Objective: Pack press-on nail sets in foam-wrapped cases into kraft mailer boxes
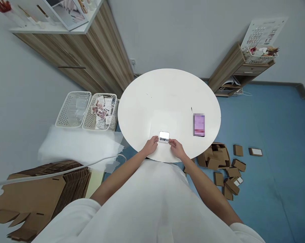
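Observation:
A small clear rectangular case (164, 137) lies near the front edge of the round white table (167, 91). A row of small dark and silvery pieces shows in its lower half; what they are is too small to tell. At its left side, my left hand (151, 145) grips the edge with fingertips and thumb. My right hand (177, 148) holds the opposite side, fingers close together against the edge. Farther right on the tabletop lies a phone (199, 125) with a pinkish, blurred screen.
Left of the table stand a white basket of printed cards (101, 113) and another basket (73, 109) with clear plastic items. White wrapping sheets (78, 145) and flattened cardboard (33, 192) lie nearer. Small brown boxes (232, 172) sit on the floor at right. Wooden cabinets (101, 50) stand behind.

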`<state>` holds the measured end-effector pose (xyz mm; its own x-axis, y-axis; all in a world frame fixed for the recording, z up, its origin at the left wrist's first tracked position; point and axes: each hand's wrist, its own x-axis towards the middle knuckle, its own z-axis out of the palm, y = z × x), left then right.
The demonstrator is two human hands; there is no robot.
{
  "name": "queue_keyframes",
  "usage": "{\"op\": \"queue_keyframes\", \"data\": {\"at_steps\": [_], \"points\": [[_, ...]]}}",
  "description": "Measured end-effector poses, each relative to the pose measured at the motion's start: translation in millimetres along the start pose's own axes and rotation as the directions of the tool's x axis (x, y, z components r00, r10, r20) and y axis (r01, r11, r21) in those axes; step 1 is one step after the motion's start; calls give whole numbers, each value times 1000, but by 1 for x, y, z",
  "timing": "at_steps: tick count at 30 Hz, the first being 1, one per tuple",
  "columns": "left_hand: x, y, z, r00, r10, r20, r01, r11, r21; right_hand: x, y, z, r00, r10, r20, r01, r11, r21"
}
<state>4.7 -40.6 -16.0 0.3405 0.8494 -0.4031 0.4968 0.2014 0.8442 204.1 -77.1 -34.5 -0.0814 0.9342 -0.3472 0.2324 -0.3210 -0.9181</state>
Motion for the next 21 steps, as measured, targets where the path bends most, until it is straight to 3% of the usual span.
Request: {"op": "queue_keyframes", "data": {"at_steps": [5,8,11,14,17,21], "points": [[1,1,1,999,34,-32,-29,991,127,-1,-2,0,999,-29,19,32,985,-170],[0,1,-1,995,72,-71,-49,957,285,-4,-5,-1,996,-83,-19,72,937,-342],[-1,-1,-7,980,188,-72,-131,869,477,-6,-8,-3,987,-159,-16,123,816,-565],[2,-2,-13,961,275,29,-236,764,601,-2,-14,-2,979,-195,54,172,661,-730],[10,0,-15,945,304,120,-306,693,652,9,-21,2,973,-195,123,211,540,-815],[24,6,-12,932,301,200,-352,636,687,26,-27,5,982,-156,111,169,436,-884]]}}
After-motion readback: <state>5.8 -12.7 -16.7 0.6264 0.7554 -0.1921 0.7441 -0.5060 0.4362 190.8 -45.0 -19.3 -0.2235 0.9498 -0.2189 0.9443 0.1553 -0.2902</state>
